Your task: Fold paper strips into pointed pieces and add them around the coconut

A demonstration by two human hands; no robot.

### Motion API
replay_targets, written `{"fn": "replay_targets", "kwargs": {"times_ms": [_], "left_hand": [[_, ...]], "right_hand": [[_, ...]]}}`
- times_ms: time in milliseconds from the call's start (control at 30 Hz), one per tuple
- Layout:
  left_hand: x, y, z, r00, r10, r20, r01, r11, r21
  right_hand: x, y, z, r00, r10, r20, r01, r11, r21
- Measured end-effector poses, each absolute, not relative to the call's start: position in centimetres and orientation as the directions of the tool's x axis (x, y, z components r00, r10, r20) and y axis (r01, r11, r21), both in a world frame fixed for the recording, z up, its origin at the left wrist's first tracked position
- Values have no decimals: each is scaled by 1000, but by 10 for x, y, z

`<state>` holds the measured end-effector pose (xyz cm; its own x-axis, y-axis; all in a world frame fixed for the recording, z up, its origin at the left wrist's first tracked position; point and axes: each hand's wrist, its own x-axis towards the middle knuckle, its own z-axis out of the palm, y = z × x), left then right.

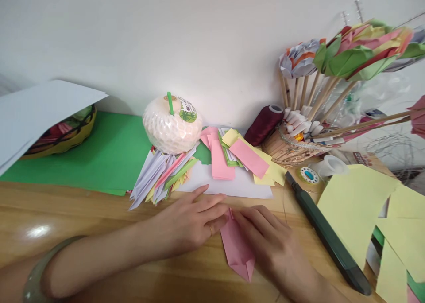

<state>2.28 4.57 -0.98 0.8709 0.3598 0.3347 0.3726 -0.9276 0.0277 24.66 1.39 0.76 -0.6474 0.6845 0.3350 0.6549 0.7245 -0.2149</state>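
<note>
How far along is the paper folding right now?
Looks done: the bundle of folded papers in front of the wrapped coconut.
In hand: one pink paper, its near end folded to a point, its far end being worked by the left hand and right hand.
Probably left: the flat pink and yellow slips beyond the hands. Overlaps prevent an exact count.

basket (78, 137), left: white sheets (49, 110) are covering its upper part. flower stem bundle (327, 97), right: its lower ends are hiding inside the holder (292, 148). pink flower (418, 117): the right edge is cropping it.
</note>
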Motion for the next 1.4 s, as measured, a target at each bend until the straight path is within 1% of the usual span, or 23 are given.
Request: {"fn": "replay_targets", "kwargs": {"times_ms": [100, 200, 300, 500, 633, 767, 933, 1033, 1133, 1267, 1400], "left_hand": [[24, 45, -9, 868, 357, 344, 369, -929, 32], [24, 44, -7, 881, 356, 311, 366, -930, 28], [23, 43, -5, 896, 347, 278, 360, -933, 4], [23, 43, -5, 905, 320, 281, 342, -939, -34], [23, 43, -6, 900, 313, 303, 340, -940, -36], [24, 44, -6, 895, 304, 327, 336, -941, -42], [25, 44, -6, 889, 311, 335, 344, -938, -43], [25, 44, -4, 892, 329, 311, 357, -933, -39], [25, 43, -2, 896, 342, 282, 367, -929, -39], [25, 44, -3, 897, 337, 288, 362, -931, -38], [25, 44, -6, 890, 334, 310, 363, -931, -37]], "right_hand": [[247, 14, 10, -680, 645, 348, 638, 755, -152], [246, 13, 12, -704, 622, 343, 629, 770, -107], [245, 13, 13, -714, 616, 334, 627, 774, -87], [244, 14, 15, -739, 583, 338, 603, 796, -54], [244, 14, 16, -745, 581, 327, 596, 801, -67], [246, 14, 17, -769, 577, 276, 577, 812, -92], [254, 17, 25, -770, 609, 190, 577, 792, -199], [260, 20, 31, -734, 629, 254, 577, 776, -254], [261, 23, 33, -679, 671, 298, 616, 741, -267], [257, 26, 25, -690, 699, 187, 642, 711, -287], [259, 29, 23, -757, 640, 130, 598, 760, -254]]}}
